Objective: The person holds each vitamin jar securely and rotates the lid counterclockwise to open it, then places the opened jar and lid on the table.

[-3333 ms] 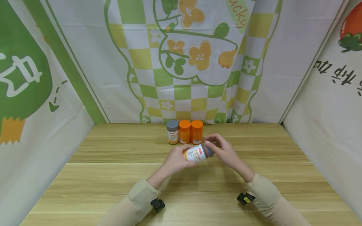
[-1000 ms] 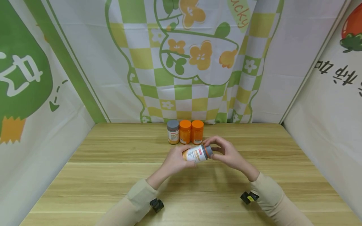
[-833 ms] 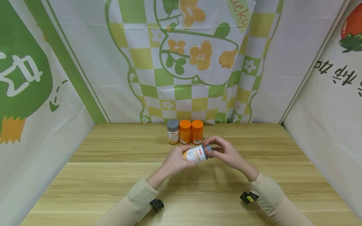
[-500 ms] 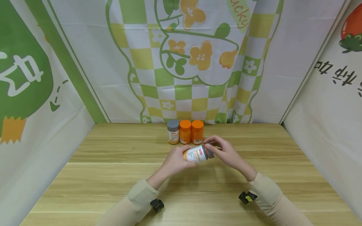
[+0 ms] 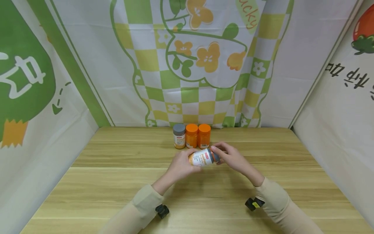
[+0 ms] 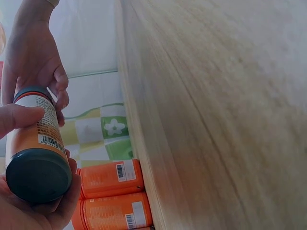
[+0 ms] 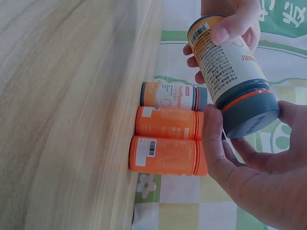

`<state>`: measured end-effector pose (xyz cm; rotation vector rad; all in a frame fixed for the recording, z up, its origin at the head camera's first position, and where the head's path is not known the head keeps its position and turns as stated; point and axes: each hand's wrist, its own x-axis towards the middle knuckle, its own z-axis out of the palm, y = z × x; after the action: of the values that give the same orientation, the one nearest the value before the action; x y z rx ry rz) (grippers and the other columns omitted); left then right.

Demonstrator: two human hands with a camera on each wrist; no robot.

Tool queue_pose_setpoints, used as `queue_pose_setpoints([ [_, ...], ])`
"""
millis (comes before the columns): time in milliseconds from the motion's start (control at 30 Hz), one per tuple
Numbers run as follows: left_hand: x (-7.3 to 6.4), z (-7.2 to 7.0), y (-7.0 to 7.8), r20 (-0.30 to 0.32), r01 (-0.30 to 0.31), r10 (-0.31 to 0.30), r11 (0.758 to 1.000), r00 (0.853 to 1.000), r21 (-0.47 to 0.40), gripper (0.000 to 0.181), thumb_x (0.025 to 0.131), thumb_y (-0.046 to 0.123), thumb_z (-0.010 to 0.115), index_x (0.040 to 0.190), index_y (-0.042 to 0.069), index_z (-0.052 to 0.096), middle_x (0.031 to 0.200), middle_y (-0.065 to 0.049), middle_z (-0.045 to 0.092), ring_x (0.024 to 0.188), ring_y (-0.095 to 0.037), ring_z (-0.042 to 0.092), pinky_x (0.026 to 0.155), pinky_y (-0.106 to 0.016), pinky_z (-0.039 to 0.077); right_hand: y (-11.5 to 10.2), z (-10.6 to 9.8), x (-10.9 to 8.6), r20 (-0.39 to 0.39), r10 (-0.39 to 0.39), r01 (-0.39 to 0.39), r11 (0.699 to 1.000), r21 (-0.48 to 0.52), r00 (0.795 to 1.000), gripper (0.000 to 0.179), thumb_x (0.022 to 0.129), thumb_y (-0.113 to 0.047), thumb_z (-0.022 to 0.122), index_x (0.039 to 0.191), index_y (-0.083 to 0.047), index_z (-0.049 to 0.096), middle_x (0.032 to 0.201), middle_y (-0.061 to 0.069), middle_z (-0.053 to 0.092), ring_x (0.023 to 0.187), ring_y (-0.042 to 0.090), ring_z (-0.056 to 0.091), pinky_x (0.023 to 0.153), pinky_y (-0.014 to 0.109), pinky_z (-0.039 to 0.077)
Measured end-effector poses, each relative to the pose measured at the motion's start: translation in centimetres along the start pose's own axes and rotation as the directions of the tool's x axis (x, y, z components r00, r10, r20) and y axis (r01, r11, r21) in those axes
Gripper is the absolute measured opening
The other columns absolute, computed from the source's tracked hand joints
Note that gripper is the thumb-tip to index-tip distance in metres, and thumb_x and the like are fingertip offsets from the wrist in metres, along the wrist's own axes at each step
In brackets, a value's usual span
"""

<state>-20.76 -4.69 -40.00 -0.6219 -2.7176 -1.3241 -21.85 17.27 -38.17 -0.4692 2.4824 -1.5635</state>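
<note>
A supplement bottle [image 5: 201, 158] with a white and orange label lies tilted in the air above the table, its cap end to the right. My left hand [image 5: 179, 165] grips its body, thumb across the label; the dark base [image 6: 38, 175] faces the left wrist camera. At the other end, my right hand [image 5: 232, 158] holds the dark grey cap [image 7: 252, 116] between thumb and fingers. The right wrist view has an orange ring [image 7: 245, 99] showing between cap and bottle neck.
Behind the hands stand a grey-capped bottle [image 5: 179, 136] and two orange bottles, one in the middle [image 5: 191, 136] and one at right [image 5: 204, 136], side by side near the back edge of the wooden table [image 5: 122, 185]. A patterned curtain [image 5: 190, 94] hangs behind them.
My right hand's fingers have spread around the cap, then turned and closed on it again, thumb now on the near side. The left hand and bottle have stayed nearly in place.
</note>
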Motion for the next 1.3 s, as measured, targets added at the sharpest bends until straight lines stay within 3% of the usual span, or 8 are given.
queue_pose_setpoints([
  [267,0.0,-0.1,0.0,-0.001,0.001,-0.001,1.000,1.000,0.004,0.056,0.062,0.020,0.081,0.114,0.006,0.064,0.095,-0.008,0.066,0.075,-0.021,0.059,0.059,-0.027,0.046,-0.1,0.1,0.0,0.040,0.030,-0.032,0.999,0.036,0.999,0.047,0.097,-0.039,0.050,0.124,-0.001,0.053,0.107,0.019,0.061,0.083,0.020,0.065,0.078,0.047,0.054],
  [533,-0.1,-0.3,0.2,-0.006,-0.009,0.009,1.000,1.000,0.001,0.055,0.063,0.020,0.081,0.113,0.007,0.064,0.094,-0.007,0.066,0.072,-0.015,0.056,0.059,-0.027,0.046,0.2,-0.1,0.0,0.038,-0.028,0.027,0.999,0.036,0.999,0.043,0.095,-0.038,0.053,0.123,-0.005,0.055,0.111,0.018,0.061,0.089,0.021,0.064,0.078,0.047,0.054],
  [1000,0.0,-0.3,0.1,0.006,-0.010,0.010,1.000,1.000,-0.018,0.054,0.064,0.020,0.082,0.114,0.007,0.064,0.097,-0.007,0.066,0.078,-0.020,0.058,0.061,-0.028,0.046,0.2,-0.7,-0.5,0.055,-0.147,0.148,0.989,-0.011,0.988,0.038,0.095,-0.027,0.057,0.129,-0.011,0.053,0.126,0.017,0.057,0.101,0.028,0.062,0.082,0.051,0.052],
  [1300,0.1,-0.3,0.0,0.015,-0.010,0.010,1.000,1.000,-0.022,0.054,0.065,0.017,0.082,0.115,0.006,0.064,0.098,-0.008,0.066,0.077,-0.017,0.057,0.063,-0.028,0.046,0.3,-0.9,-0.4,0.074,-0.223,0.223,0.975,-0.003,0.972,0.034,0.091,-0.018,0.061,0.125,-0.011,0.055,0.127,0.013,0.055,0.111,0.034,0.056,0.080,0.035,0.054],
])
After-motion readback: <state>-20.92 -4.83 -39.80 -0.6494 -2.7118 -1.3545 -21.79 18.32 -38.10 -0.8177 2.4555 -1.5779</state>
